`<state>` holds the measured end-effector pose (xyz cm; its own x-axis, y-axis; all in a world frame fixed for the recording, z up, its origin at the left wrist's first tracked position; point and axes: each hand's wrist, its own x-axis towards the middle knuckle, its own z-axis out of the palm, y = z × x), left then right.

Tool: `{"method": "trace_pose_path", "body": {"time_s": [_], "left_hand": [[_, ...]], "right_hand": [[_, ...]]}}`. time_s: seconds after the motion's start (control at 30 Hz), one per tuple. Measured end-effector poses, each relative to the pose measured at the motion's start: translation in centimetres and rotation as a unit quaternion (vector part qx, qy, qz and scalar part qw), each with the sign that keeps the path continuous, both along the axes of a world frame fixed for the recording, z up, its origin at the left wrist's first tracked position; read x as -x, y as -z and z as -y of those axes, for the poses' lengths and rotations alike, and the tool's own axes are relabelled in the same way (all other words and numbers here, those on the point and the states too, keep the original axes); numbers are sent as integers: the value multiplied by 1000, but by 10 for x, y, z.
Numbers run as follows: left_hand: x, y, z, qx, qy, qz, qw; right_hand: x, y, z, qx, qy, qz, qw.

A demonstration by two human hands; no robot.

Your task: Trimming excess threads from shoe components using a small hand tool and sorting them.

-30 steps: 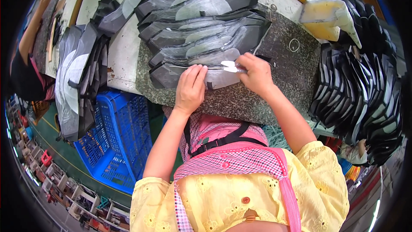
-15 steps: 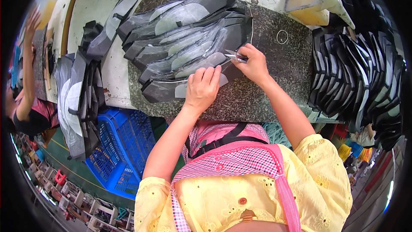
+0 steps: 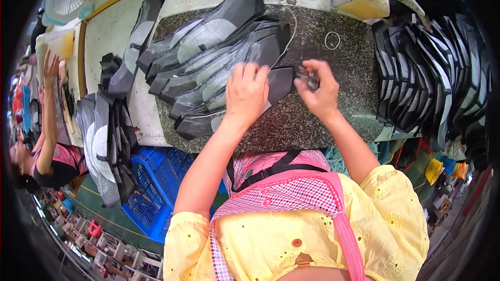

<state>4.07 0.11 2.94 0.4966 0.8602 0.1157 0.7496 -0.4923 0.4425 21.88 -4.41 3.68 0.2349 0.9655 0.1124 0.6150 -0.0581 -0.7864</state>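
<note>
The L hand [image 3: 247,91], unclenched, is resting on a dark panel [image 3: 282,82], fingers prob. best kept flat & clear of the blurred metal tool [image 3: 313,81] the R hand [image 3: 323,92] is grasping.

My remote feed shows a worn whitish tabletop [image 3: 109,34] | on it, a dark speckled slab [image 3: 359,83] | on the slab, overlapping black-and-grey curved flat pieces [image 3: 208,41], a thin white ring [image 3: 339,40] | slab's left: a long black-and-grey strip [image 3: 139,36]
</note>
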Motion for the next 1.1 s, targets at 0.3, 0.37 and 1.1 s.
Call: {"method": "trace_pose_path", "body": {"time_s": [0.3,0.37,1.1], "left_hand": [[-49,30,-56,-45,87,-44,994],[-46,23,-64,33,88,-27,995],[-43,13,-72,188,54,9,981]], "right_hand": [[7,18,28,180,13,-8,984],[8,15,17,196,14,3,981],[0,22,-17,272,-23,-16,962]]}}
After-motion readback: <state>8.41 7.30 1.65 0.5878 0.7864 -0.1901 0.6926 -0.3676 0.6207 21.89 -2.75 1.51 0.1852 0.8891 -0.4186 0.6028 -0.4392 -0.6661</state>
